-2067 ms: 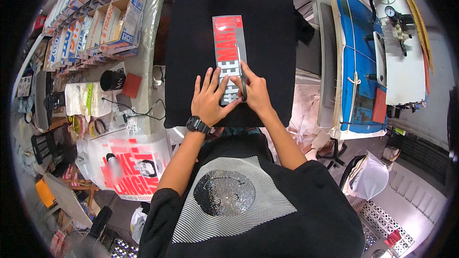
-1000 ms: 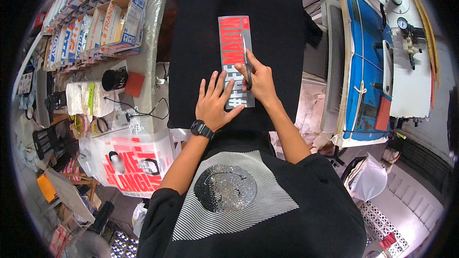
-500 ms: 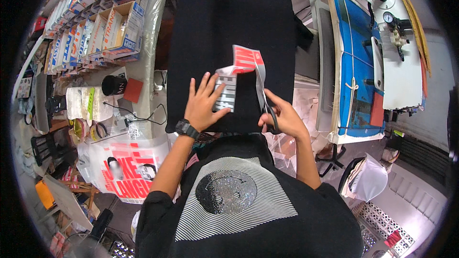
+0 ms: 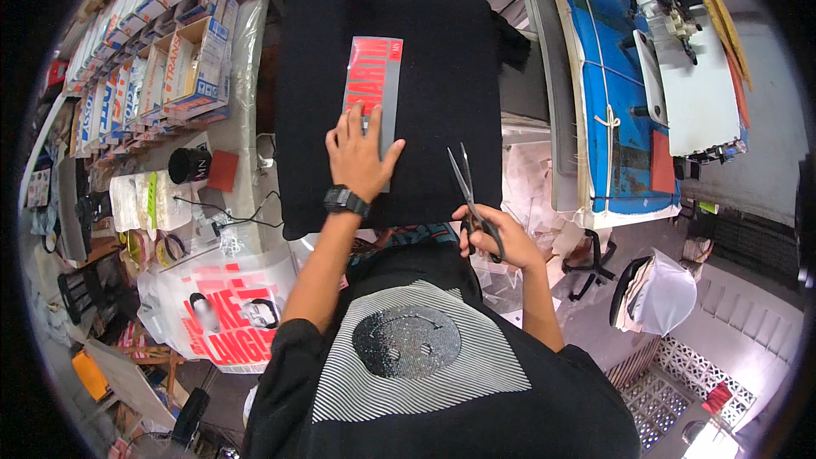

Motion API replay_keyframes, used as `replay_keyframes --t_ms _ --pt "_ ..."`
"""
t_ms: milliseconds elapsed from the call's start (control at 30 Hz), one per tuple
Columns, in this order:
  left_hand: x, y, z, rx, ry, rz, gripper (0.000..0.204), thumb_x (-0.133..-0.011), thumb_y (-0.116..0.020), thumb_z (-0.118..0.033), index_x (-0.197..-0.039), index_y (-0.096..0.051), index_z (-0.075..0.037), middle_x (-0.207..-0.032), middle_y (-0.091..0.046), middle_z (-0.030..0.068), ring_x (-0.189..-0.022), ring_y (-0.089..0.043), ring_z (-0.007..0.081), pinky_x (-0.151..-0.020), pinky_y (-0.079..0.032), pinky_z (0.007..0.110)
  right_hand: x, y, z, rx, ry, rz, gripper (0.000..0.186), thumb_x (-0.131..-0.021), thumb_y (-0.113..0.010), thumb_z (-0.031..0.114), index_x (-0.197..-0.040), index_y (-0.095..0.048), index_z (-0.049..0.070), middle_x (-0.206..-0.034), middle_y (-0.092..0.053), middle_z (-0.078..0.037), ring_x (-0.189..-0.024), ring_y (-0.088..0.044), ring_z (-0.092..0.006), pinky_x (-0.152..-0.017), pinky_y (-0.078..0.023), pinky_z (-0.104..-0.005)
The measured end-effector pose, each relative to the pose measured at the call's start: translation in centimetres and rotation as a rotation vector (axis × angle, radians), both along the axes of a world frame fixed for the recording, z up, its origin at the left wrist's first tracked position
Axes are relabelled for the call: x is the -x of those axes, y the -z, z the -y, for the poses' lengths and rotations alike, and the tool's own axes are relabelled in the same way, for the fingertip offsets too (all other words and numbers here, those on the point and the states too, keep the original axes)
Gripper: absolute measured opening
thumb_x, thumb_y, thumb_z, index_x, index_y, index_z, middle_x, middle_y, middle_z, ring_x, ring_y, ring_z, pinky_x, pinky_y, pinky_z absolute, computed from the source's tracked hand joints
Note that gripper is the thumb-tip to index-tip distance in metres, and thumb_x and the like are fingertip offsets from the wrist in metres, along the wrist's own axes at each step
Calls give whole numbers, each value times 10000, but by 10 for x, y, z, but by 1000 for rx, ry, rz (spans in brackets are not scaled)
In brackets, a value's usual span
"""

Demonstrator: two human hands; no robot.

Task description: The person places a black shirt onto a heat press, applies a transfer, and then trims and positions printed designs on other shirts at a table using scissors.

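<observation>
A black garment [image 4: 442, 93] lies spread flat in front of me. On it rests a long strip of clear transfer film [image 4: 372, 72] with red lettering, its lower part covered by my left hand [image 4: 361, 157]. That hand is open, fingers spread, palm down over the strip. Off to the right, near the garment's front edge, my right hand [image 4: 501, 236] is closed on the black handles of a pair of scissors [image 4: 465, 177]. Their metal blades stand slightly apart, point away from me, and touch no film.
Boxes [image 4: 195, 68] crowd the bench at left, with a black mug [image 4: 189, 166] and a red square [image 4: 223, 171] nearby. Printed clear sheeting [image 4: 225, 314] hangs over the lower left. A blue-topped press [image 4: 599, 76] with a pressure gauge stands at right.
The film was folded up with the scissors at it; now it lies flat and straight, farther up the garment. The scissors have drawn back toward me, away from the film.
</observation>
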State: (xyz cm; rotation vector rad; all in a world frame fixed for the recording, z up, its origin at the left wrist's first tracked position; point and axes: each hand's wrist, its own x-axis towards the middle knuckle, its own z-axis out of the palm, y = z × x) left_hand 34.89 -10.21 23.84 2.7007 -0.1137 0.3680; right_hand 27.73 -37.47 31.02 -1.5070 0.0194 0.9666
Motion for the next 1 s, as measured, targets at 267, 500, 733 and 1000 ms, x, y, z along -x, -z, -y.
replay_keyframes --t_ms 267,500,733,1000 --pt "6 -17 -89 110 532 -105 466 -820 -653 -229 -1279 -649 -147 -1445 -532 128 -1408 -414 287 -1171 -221 586 58 68 -21 -62 169 -45 513 -871 -806 268 -1261 -531 81 -859 -615 3 -756 -608 -82 -688 -479 -228" --pt "7 5 13 95 -4 21 394 -902 -664 -272 -1271 -644 -133 -1383 -526 102 -1254 -466 344 -1023 -352 504 55 82 -45 -120 244 62 657 -882 -697 582 -1224 -530 45 -782 -640 -36 -659 -654 -109 -523 -424 -201" --pt "26 11 -2 133 184 20 415 -941 -625 -295 -1340 -630 -182 -1395 -542 96 -1279 -463 335 -1081 -311 497 55 82 -53 -80 315 99 549 -924 -702 471 -1195 -574 10 -706 -626 -20 -586 -621 -96 -539 -498 -225" --pt "29 17 12 104 66 25 364 -961 -606 -281 -1306 -670 -187 -1421 -532 95 -1286 -468 330 -1087 -325 485 61 81 -64 -28 356 150 435 -927 -735 317 -1184 -598 -6 -685 -612 -11 -584 -603 -75 -523 -513 -232"
